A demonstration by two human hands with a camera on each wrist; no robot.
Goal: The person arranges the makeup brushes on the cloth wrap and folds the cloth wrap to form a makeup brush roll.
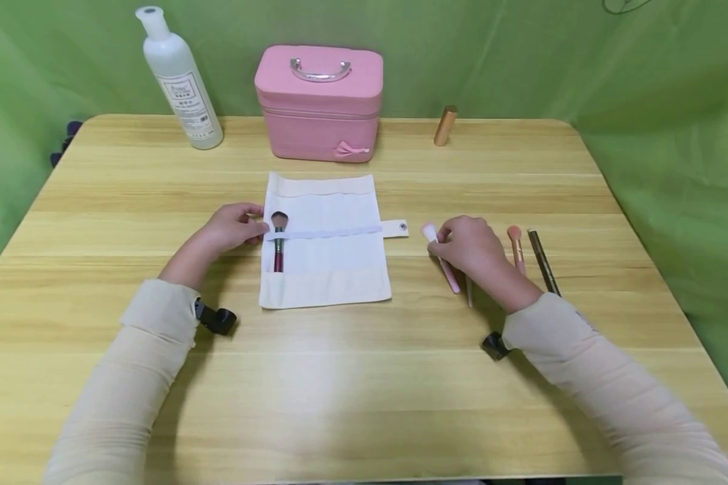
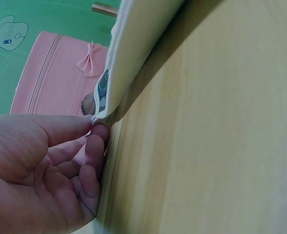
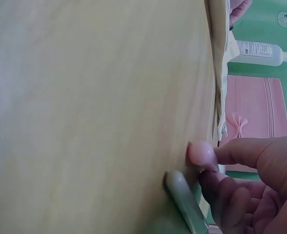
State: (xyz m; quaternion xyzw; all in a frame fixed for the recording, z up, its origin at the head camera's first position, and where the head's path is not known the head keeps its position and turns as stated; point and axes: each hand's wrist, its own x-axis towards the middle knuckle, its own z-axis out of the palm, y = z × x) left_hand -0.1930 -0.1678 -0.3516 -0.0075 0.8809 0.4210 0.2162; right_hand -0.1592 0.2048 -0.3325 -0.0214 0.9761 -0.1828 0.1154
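A white cloth brush roll [image 1: 324,256] lies unrolled on the table. One makeup brush [image 1: 278,259] with a dark red and green handle sits under its elastic strip at the left end. My left hand [image 1: 233,225] pinches the roll's left edge between thumb and index finger, plain in the left wrist view. To the right of the roll, my right hand [image 1: 470,246] pinches a pink makeup brush [image 1: 447,275] with white bristles; its rounded handle end [image 3: 202,153] shows in the right wrist view. Beside it lies another thin brush [image 1: 469,291], partly hidden under that hand.
Right of my right hand lie a coral-bristled brush [image 1: 516,246] and a dark slim stick [image 1: 542,263], both partly behind the forearm. A pink case [image 1: 318,101], a white bottle [image 1: 185,91] and a copper-coloured tube [image 1: 445,126] stand along the table's back edge.
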